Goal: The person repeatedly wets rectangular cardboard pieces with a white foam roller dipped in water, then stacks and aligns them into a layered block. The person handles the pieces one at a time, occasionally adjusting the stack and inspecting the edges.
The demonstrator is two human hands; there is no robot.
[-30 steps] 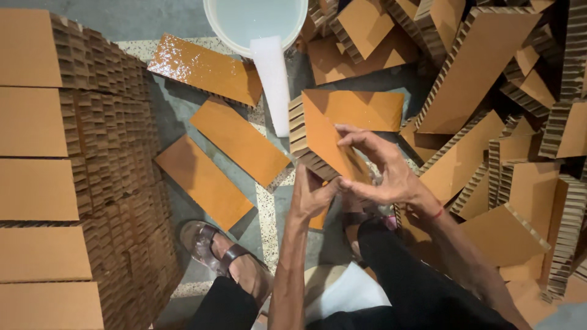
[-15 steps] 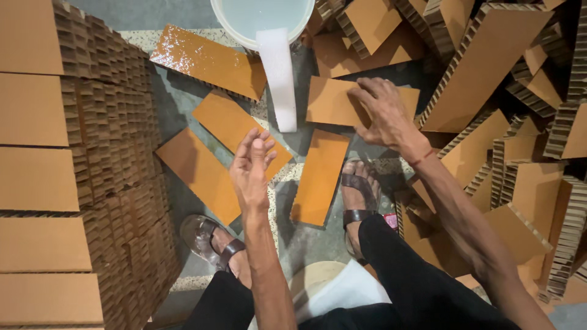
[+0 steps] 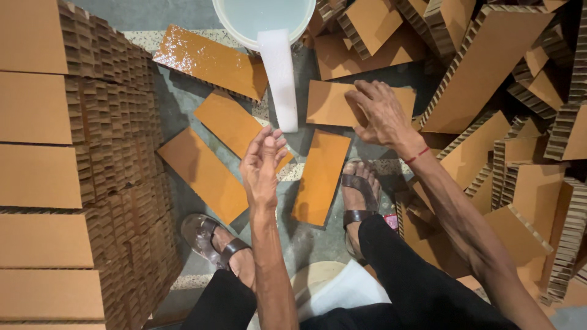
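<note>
My left hand (image 3: 262, 165) hovers open above the floor, fingers together and pointing up, holding nothing. It hangs over the near end of a flat orange-brown cardboard strip (image 3: 235, 126). My right hand (image 3: 382, 113) lies spread, palm down, on a brown honeycomb cardboard block (image 3: 333, 102). Between my feet lies another flat strip (image 3: 321, 177). A white foam block (image 3: 279, 76) leans out of a white tub of pale liquid (image 3: 235, 24).
A wet, glossy strip (image 3: 208, 61) and a dry strip (image 3: 202, 174) lie on the floor at left. Stacked honeycomb cardboard blocks (image 3: 67, 177) form a wall on the left. Loose blocks (image 3: 520, 122) pile up on the right. My sandalled feet (image 3: 361, 195) rest on the floor.
A strip that both hands held near my knees now lies flat between my feet. My right hand has reached forward onto a block; my left hand has lifted away, open.
</note>
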